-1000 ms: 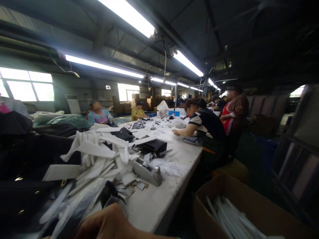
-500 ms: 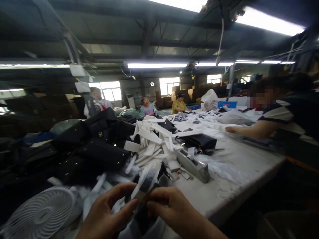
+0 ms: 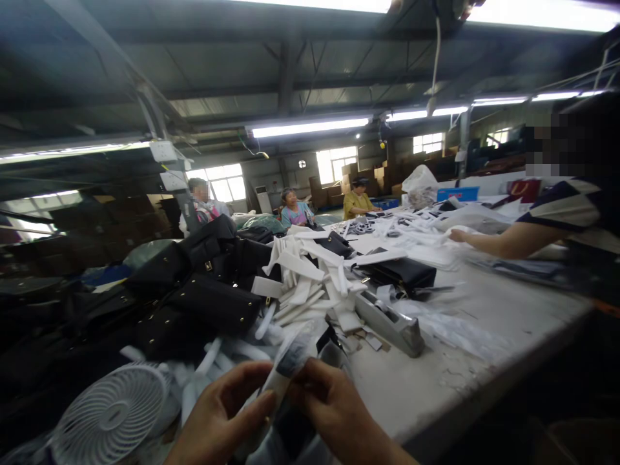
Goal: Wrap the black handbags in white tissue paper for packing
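Note:
At the bottom centre, my left hand (image 3: 230,413) and my right hand (image 3: 336,407) are close together on a dark strap wrapped in thin white film (image 3: 294,354). The thumb and fingers of my left hand pinch it from the left. My right hand's fingers are curled against its right side, their tips partly hidden. The wrapped strap slants up and away from me. Below the hands, dark and whitish material (image 3: 295,433) hangs, too dim to make out fully. Just beyond lies a heap of white foam strips (image 3: 307,278).
A white fan (image 3: 113,413) stands at the lower left. Black bags (image 3: 213,303) with gold studs are piled behind it. A grey tape dispenser (image 3: 390,323) sits right of the foam strips on the white table (image 3: 465,336). A co-worker's arm (image 3: 498,244) reaches in from the right; other people sit farther back.
The view has tilted and shifted, so the surroundings appear farther right and lower. Both my hands stay on the wrapped strap, the right one slightly higher against it. The co-worker at right has leaned differently.

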{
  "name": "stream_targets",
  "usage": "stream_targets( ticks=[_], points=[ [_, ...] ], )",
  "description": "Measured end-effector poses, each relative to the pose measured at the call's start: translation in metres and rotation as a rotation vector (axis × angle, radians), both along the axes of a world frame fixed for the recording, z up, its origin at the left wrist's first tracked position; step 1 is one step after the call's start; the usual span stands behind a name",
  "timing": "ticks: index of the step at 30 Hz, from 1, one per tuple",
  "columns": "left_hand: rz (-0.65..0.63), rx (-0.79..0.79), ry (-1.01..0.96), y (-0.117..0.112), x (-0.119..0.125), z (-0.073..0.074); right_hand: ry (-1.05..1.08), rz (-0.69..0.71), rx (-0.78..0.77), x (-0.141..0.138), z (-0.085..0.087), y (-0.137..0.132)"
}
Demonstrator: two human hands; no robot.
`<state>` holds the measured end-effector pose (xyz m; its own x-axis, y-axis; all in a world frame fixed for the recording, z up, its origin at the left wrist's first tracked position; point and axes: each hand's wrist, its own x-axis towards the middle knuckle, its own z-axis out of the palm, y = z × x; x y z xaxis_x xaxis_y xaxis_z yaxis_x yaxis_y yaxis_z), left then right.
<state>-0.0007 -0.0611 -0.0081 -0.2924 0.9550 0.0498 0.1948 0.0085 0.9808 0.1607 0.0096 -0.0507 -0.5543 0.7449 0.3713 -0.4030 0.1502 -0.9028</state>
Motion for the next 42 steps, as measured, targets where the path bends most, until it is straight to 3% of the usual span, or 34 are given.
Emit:
stream_targets(
  ticks=[5, 13, 23, 28, 35, 40, 42],
  points=[
    [0.005, 0.022, 0.008, 0.000, -0.001, -0.002, -0.019, -0.033, 0.015, -0.007, -0.002, -0.002],
    [-0.001, 0.022, 0.084, 0.000, -0.005, -0.002, -0.128, -0.257, 0.232, -0.013, -0.008, -0.002],
    [-0.051, 0.045, -0.001, 0.003, -0.009, -0.007, -0.097, -0.330, 0.215, -0.025, -0.016, -0.004],
    [-0.022, -0.010, 0.000, 0.002, -0.011, -0.007, -0.053, -0.301, 0.187, -0.029, -0.018, -0.002],
    [-0.098, -0.017, -0.111, 0.000, -0.008, -0.005, 0.050, -0.113, -0.076, -0.032, -0.014, -0.002],
    [-0.125, -0.031, -0.090, -0.002, -0.008, -0.005, -0.014, -0.101, -0.166, -0.031, -0.008, 0.002],
    [-0.140, -0.026, -0.115, -0.001, -0.008, -0.003, -0.026, 0.023, -0.247, -0.025, -0.002, 0.003]
  ],
)
